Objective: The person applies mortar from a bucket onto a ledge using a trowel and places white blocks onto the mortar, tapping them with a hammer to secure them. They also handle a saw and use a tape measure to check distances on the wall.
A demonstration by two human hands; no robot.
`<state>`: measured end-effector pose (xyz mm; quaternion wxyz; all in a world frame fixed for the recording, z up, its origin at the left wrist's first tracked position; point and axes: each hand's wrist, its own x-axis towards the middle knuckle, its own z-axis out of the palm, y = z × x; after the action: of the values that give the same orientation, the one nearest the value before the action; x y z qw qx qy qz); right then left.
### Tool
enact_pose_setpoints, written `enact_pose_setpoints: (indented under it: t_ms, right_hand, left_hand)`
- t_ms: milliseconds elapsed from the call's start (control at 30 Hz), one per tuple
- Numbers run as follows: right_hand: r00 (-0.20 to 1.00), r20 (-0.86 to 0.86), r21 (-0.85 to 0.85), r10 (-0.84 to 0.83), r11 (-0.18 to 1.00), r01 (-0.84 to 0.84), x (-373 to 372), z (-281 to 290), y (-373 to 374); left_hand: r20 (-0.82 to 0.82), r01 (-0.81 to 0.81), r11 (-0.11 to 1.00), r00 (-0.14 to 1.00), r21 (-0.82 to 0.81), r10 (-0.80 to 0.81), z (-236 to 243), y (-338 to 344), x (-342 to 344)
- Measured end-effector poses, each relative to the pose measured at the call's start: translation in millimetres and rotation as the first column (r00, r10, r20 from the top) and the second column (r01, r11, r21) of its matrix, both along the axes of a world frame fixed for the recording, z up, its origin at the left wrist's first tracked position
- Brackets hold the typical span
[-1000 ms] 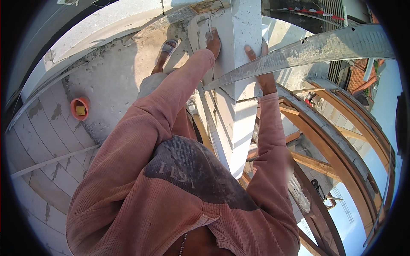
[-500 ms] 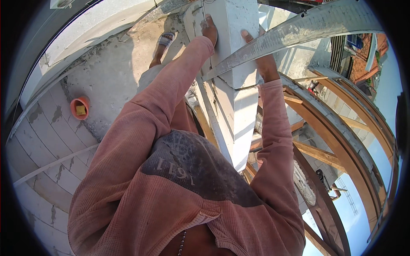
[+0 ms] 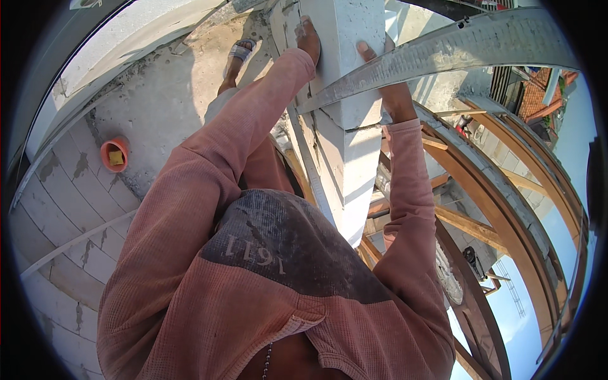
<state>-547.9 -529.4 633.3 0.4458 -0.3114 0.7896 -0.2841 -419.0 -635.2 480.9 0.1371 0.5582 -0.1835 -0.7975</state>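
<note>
A pale lightweight block (image 3: pixel 360 38) sits at the top of a narrow white wall (image 3: pixel 330 164), with a dark joint line below it. My left hand (image 3: pixel 308 39) presses against the block's left side, its thumb pointing up. From the right my right hand (image 3: pixel 394 95) grips the same block, thumb on its face; the other fingers are hidden behind it. A long grey metal strip (image 3: pixel 443 56) crosses in front of the block and over my right hand, and its narrow end lies near the wall's left edge.
An orange bucket (image 3: pixel 114 156) with a yellow piece inside stands on the left. A sandalled foot (image 3: pixel 240 50) rests on the rough concrete floor (image 3: pixel 152 101). Brown beams (image 3: pixel 500 196) and timber props (image 3: pixel 472 227) run on the right, above a drop. Tiled roofs (image 3: pixel 541 95) lie beyond.
Both hands keep their places on the block. The metal strip's right part sits slightly lower in view. The whole view has shifted a little.
</note>
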Motion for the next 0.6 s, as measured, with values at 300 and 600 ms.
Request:
enact_pose_setpoints:
  t_ms: [300,600]
  right_hand:
    - [0.819,-0.566,-0.007,0.091,0.993,-0.116,42.0,22.4,-7.8]
    - [0.971,-0.232,-0.127,-0.057,0.992,0.028,36.3,22.6,-9.7]
  left_hand:
    - [-0.090,0.038,0.998,0.995,0.054,-0.033,-9.3,3.4,5.7]
    - [-0.387,0.189,0.979,0.910,0.072,-0.147,29.9,-4.1,38.7]
